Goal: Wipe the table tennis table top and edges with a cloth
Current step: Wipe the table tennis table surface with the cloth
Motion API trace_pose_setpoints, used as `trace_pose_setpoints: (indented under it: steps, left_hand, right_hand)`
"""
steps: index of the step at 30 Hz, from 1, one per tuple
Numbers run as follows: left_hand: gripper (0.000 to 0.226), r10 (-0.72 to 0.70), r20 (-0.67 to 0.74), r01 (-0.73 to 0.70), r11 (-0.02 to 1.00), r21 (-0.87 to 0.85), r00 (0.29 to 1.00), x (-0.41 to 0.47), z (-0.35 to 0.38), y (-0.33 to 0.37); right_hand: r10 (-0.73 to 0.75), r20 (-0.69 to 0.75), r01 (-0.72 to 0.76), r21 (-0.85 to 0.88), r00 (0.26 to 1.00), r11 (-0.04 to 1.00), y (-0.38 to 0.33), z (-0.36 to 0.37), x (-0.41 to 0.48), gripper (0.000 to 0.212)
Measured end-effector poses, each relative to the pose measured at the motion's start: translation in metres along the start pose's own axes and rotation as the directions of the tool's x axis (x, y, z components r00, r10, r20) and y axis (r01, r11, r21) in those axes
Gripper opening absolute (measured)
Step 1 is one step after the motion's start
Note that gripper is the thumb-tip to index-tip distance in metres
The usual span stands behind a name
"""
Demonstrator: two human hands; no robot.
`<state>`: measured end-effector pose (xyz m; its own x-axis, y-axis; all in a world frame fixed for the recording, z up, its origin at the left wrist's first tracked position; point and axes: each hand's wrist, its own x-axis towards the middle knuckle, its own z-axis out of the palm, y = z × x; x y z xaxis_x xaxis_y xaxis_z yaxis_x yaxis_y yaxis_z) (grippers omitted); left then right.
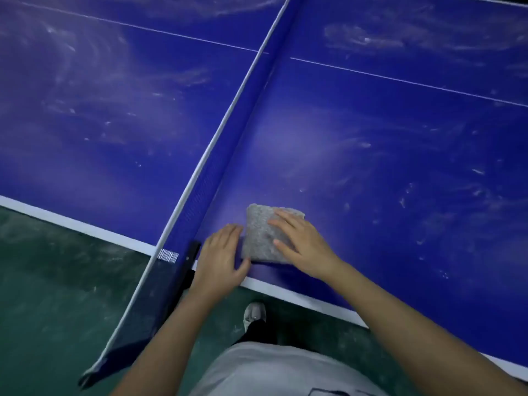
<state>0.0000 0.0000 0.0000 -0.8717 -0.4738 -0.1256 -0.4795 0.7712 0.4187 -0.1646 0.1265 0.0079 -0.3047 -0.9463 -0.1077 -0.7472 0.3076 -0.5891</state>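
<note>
Beside the net (228, 144), both hands flatten a nubbly grey cloth (263, 235).

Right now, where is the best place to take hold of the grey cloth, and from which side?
Probably the cloth's near edge, from the person's side: it lies flat and folded on the table, the right hand covers its right part, and the left hand touches its left edge.

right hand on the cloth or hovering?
Touching. The head view shows the right hand lying flat on the grey cloth, fingers spread over its right half, no gap visible between them.
</note>
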Motion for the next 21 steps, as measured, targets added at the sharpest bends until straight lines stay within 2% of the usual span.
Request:
trace_pose_setpoints:
  steps: [5,9,12,15,18,21]
  left_hand:
    - [0.071,-0.057,-0.004,0.057,0.998,-0.006,0.998,0.031,0.013,-0.024]
    - [0.059,-0.071,-0.072,0.067,0.996,-0.06,0.995,0.04,0.021,-0.029]
    - [0.054,-0.085,-0.128,0.075,0.994,-0.081,0.988,0.044,0.024,-0.032]
    - [0.054,-0.07,-0.131,0.067,0.997,-0.025,0.989,0.045,0.026,-0.031]
    - [0.054,-0.078,-0.08,0.082,0.996,0.039,0.994,0.047,0.03,-0.032]
    - [0.054,-0.092,-0.062,0.096,0.993,0.068,0.994,0.047,0.033,-0.032]
  right_hand:
    - [-0.006,0.077,0.019,-0.178,0.997,0.984,0.004,0.032,0.04,0.059]
    - [-0.034,0.101,0.069,-0.375,0.994,0.924,0.005,0.059,0.057,0.067]
    - [-0.102,0.099,0.133,-0.4,0.99,0.907,0.015,0.059,0.07,0.068]
    - [-0.138,0.112,0.174,-0.43,0.984,0.886,0.032,0.043,0.099,0.071]
    - [-0.103,0.142,0.157,-0.455,0.984,0.877,0.055,0.025,0.145,0.071]
    - [-0.003,0.052,0.027,-0.463,0.999,0.886,0.087,-0.001,0.2,0.068]
